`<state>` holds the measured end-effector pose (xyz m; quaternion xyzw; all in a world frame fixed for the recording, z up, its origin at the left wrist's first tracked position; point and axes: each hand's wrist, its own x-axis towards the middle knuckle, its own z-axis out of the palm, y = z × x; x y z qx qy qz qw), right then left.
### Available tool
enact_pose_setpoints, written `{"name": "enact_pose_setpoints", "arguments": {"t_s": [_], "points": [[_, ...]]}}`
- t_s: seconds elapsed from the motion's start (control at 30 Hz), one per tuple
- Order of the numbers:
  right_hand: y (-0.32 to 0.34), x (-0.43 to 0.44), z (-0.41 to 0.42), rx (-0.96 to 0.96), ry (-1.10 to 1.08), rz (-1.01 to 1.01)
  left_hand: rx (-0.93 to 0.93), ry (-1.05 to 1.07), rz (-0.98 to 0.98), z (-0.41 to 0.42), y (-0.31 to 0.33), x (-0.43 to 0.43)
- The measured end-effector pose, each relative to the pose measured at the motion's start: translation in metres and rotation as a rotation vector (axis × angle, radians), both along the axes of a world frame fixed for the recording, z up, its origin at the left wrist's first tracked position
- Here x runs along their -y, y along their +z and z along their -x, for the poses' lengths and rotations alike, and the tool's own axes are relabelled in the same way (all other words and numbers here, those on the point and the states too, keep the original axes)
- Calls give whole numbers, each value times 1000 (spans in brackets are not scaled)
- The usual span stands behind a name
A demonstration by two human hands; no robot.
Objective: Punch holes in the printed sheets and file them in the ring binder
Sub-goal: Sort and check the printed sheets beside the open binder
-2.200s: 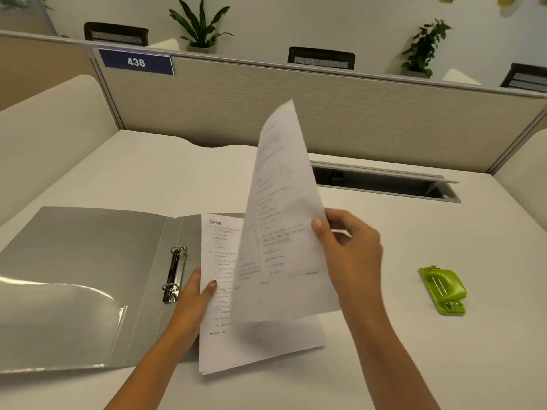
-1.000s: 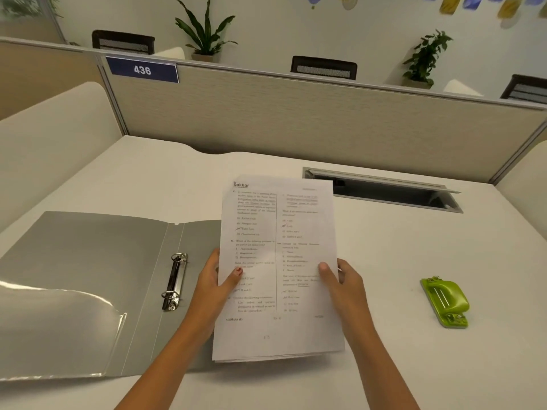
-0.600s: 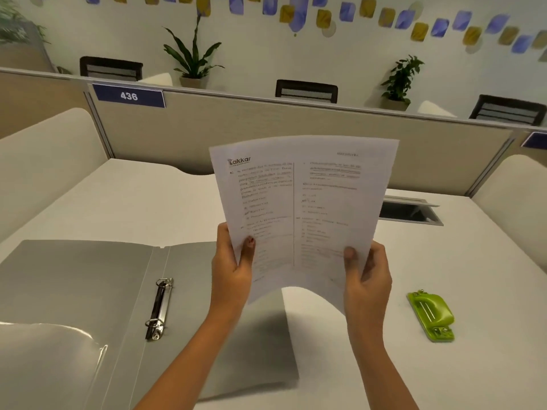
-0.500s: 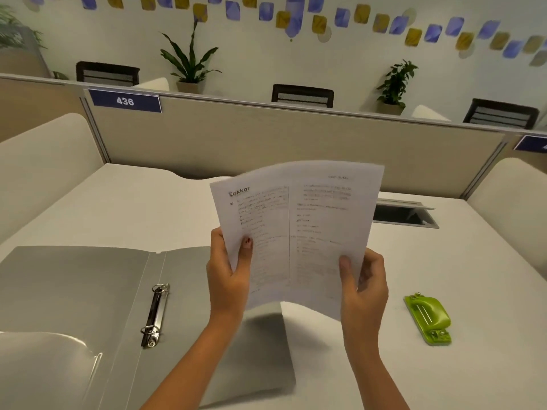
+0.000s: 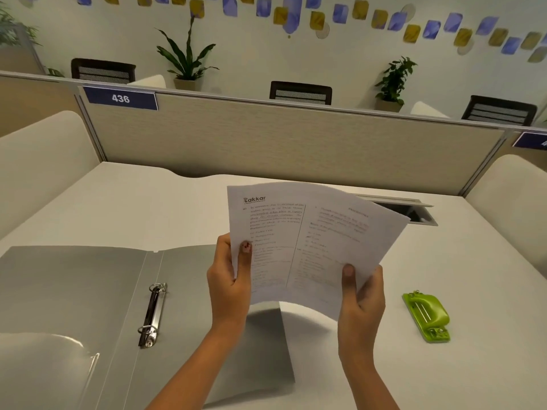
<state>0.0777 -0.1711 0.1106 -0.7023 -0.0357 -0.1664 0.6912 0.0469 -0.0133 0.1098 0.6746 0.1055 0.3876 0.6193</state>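
Note:
I hold a small stack of printed sheets (image 5: 310, 238) in the air above the desk, printed side towards me. My left hand (image 5: 229, 279) grips the stack's left edge, thumb on the front. My right hand (image 5: 362, 294) grips its lower right corner the same way. The sheets bow and lean to the right. A grey ring binder (image 5: 74, 291) lies open on the desk at the left, its metal rings (image 5: 152, 313) shut and bare. A green hole punch (image 5: 427, 316) rests on the desk to the right of my right hand.
The white desk (image 5: 148, 208) ends at a beige partition (image 5: 266, 143) with a blue 436 label. A cable slot (image 5: 414, 213) is cut into the desk behind the sheets. A clear pocket (image 5: 44, 368) covers the binder's left inner cover.
I gathered the sheets off the binder's right cover and lifted them in both hands. Over the last half second the stack has dropped a little and tilted to the right.

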Motion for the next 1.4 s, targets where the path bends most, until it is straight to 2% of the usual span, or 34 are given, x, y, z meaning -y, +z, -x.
{"name": "enact_pose_setpoints", "arguments": {"t_s": [0.23,0.43,0.63,1.1,1.4], "points": [[-21,2,1,-110,25,34,-137,-83,-65,-1,-25,0],[-15,7,-2,-63,-33,4,-104,-69,-30,1,-24,5],[-30,17,-7,-122,-33,14,-173,-54,-53,3,-48,9],[6,65,-17,88,-184,-110,10,-196,-55,-26,-1,38],[-24,97,-22,-21,-138,-14,-41,-296,64,-30,-14,67]]}}
